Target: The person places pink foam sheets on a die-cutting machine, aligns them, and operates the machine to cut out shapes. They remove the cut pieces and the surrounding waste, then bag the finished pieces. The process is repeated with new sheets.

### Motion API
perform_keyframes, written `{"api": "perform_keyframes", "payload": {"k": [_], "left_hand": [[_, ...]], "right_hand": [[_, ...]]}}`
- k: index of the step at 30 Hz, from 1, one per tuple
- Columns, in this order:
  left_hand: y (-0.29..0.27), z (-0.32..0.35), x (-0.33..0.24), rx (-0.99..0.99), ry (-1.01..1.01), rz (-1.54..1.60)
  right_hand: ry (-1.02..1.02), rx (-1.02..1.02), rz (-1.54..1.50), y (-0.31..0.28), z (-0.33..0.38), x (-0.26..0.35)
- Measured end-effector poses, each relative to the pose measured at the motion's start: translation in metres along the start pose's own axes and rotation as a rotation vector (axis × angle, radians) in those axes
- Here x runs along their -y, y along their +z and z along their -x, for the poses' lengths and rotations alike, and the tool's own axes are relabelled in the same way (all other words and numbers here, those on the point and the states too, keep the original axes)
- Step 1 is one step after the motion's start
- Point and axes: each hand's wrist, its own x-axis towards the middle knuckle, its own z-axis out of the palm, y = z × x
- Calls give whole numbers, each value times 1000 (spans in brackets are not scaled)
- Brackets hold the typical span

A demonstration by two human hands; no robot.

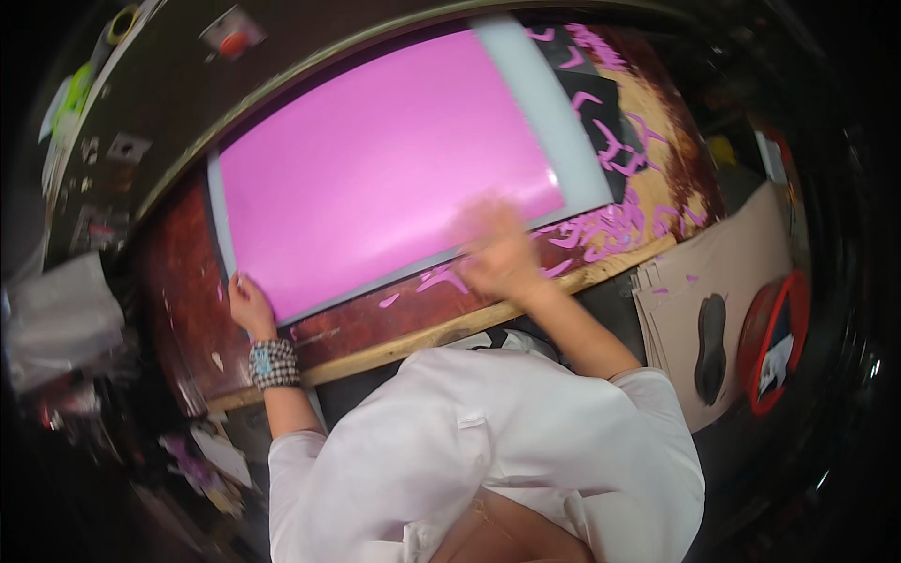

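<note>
A large, glossy pink sheet (375,169) lies on a pale grey-blue board (549,113) on the work table. At the sheet's near left corner is my left hand (251,308), its fingers closed on the edge; a beaded bracelet (273,363) circles that wrist. My right hand (497,251) is over the sheet's near edge, toward the right. Motion smears its fingers, so I cannot make out their pose or any thing in them. Curved pink offcuts (615,225) are strewn beside the board's right end and along its near side.
Black pieces (601,103) lie under some offcuts at the far right. Beyond the near right table edge are stacked beige sheets (680,328) with a dark sole-shaped piece (711,347) on top, and a red round container (777,342). A dark metal panel (178,103) borders the table's far side.
</note>
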Motion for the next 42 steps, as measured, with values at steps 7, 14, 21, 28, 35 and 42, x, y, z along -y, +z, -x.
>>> {"api": "perform_keyframes", "payload": {"k": [7, 14, 21, 28, 35, 42], "left_hand": [[-5, -3, 0, 111, 26, 51], [-5, -7, -1, 149, -3, -44], [10, -10, -76, 107, 404, -388], [99, 74, -286, 433, 875, 198], [148, 136, -490, 681, 1195, 334], [233, 189, -727, 738, 1664, 455]], "right_hand": [[65, -221, -99, -4, 62, 7], [493, -438, -1, -15, 89, -11], [494, -427, 48, -1, 93, -15], [340, -702, -65, -58, 98, -96], [1218, -843, 656, -209, 267, -335], [1789, -364, 664, -221, 331, -405]]}}
